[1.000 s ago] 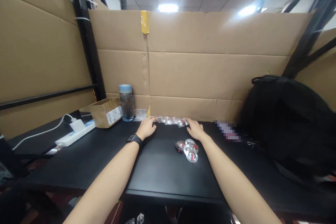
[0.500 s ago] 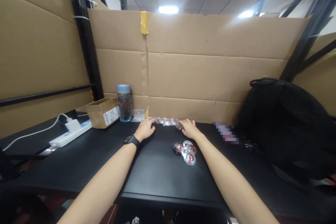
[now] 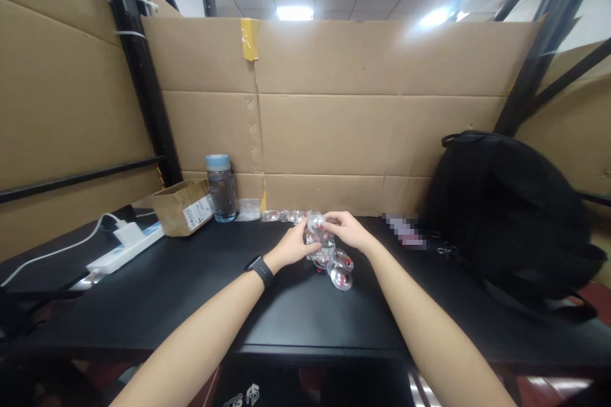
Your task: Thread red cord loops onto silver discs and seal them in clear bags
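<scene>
In the middle of the table my left hand (image 3: 292,247) grips a small clear plastic bag (image 3: 326,252) between thumb and fingers. My right hand (image 3: 348,230) pinches a round silver disc (image 3: 316,224) with a red mark at the bag's top. Whether the disc sits inside the bag or just in front of it, I cannot tell. Several loose silver discs (image 3: 342,278) with red marks lie overlapping just below my hands, partly covered by the bag. Behind my left hand, a row of bagged discs (image 3: 281,216) lies along the cardboard wall.
A lidded water bottle (image 3: 221,189), an open cardboard box (image 3: 184,206) and a white power strip (image 3: 125,248) stand on the left. Flat clear plastic (image 3: 249,209) lies by the bottle. A black backpack (image 3: 501,222) fills the right side. Cardboard (image 3: 329,133) walls the table's back.
Both hands have come from the back wall toward each other and nearer me. A clear bag and a silver disc are now held between them, above the loose discs. The view has shifted slightly.
</scene>
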`<state>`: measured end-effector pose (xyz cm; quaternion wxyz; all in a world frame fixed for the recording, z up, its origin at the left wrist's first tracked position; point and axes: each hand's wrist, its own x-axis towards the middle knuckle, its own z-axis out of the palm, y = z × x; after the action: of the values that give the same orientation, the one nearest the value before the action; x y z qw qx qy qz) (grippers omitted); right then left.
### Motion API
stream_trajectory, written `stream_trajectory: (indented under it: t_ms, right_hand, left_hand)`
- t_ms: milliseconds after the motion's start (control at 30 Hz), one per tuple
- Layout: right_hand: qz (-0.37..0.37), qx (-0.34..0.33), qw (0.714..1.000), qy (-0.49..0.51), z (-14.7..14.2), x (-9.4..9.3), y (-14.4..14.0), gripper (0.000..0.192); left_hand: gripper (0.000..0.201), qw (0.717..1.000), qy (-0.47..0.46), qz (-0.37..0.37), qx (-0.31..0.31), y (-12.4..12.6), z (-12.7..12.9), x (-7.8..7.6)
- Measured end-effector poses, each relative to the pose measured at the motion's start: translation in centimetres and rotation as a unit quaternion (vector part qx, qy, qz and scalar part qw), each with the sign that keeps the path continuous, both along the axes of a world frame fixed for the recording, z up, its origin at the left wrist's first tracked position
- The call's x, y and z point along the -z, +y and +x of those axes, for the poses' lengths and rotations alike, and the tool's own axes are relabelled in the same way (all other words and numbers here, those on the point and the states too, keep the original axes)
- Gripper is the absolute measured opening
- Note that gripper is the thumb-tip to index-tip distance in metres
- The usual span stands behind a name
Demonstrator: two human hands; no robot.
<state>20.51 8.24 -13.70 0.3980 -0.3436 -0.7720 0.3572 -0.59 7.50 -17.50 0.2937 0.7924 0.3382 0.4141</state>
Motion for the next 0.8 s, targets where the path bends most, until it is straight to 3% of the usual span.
stream_trajectory:
  t_ms: [200,300,667,800]
  right_hand:
    - [-0.130,-0.001,0.991,0.027,1.5,-0.8,-0.7,0.015]
    - [-0.156,-0.001,0.987,0.029,2.5,-0.8,-1.0,0.012]
    - [-0.134,0.051,0.989,0.043,2.9,-0.3,-0.8,0.016]
    - [-0.068,0.037,0.996,0.052,2.4,0.0,-0.4,0.031]
  left_hand:
    - [0.029,0.996,0.027,-0.051,0.067,0.1,-0.1,0.4]
    - [0.029,0.995,0.040,-0.053,0.078,0.0,0.1,0.4]
    - [0.048,0.990,0.008,-0.099,0.101,-0.1,0.6,1.0]
    - [0.036,0.995,-0.046,-0.066,0.065,0.2,0.8,0.7]
